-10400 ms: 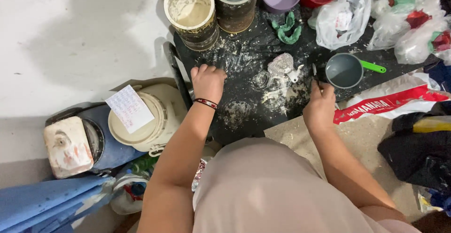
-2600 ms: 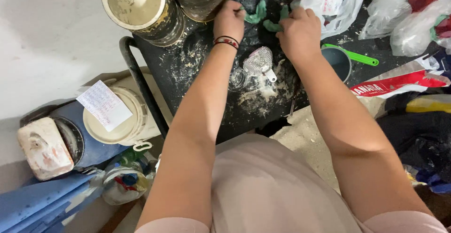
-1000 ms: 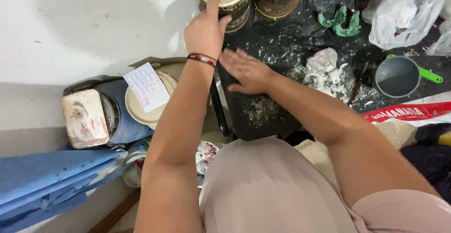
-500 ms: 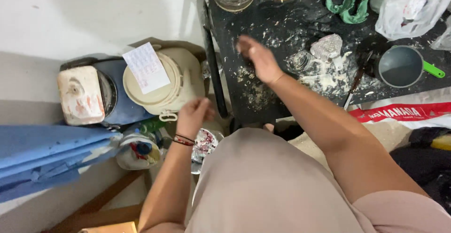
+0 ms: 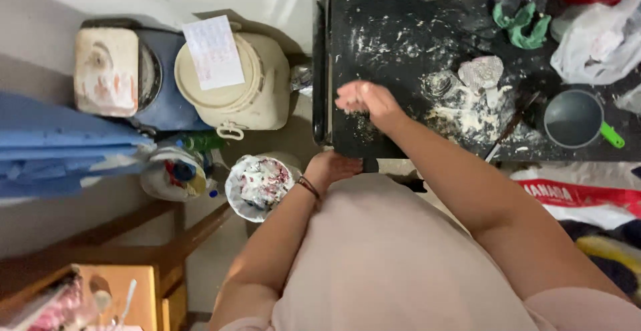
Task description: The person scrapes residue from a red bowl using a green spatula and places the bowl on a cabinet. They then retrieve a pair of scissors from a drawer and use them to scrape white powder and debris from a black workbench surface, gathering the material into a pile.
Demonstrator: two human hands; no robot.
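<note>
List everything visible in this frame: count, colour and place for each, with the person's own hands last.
black tray: one, black, dusted with white powder, top centre
white paste pile: one, on the tray beside the right hand
small pot: one, grey with green handle, right on the tray
green cloth: one, top right of the tray
plastic bag: one, clear white, top right
cream jar: one, paper slip on its lid, left of the tray
lined bin: one, white bag, filled with scraps, below the jar
blue sheet: one, left edge
left hand: at the tray's near edge, by the bin
right hand: over the tray, fingers curled
</note>
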